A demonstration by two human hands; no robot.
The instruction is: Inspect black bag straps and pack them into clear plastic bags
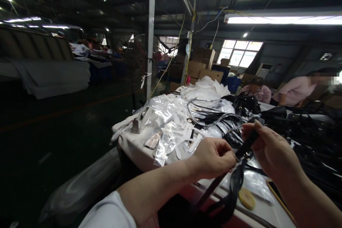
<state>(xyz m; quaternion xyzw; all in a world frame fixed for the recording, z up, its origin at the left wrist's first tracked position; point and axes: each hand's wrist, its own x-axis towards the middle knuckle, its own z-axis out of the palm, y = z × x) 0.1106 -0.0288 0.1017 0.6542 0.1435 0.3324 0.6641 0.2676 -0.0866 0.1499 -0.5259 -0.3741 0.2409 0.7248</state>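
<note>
Both of my hands hold one black strap (246,145) in front of me, above the near edge of the table. My left hand (215,156) is closed, thumb and fingers pinching the strap low down. Further up, my right hand (267,144) grips its upper end between thumb and fingers. Below my left hand the strap hangs in loops (236,181) over the table edge. A small metal piece seems to sit on the strap between my hands, too blurred to name. Under my hands lies a round yellow-rimmed disc (247,198).
Clear plastic bags (171,114) and black cords (213,114) cover the white-clothed table (133,142). A phone-like object (153,140) lies near the left edge. Black bags (307,128) are heaped at right. Two people (296,89) work beyond. A metal post (151,35) rises behind the table.
</note>
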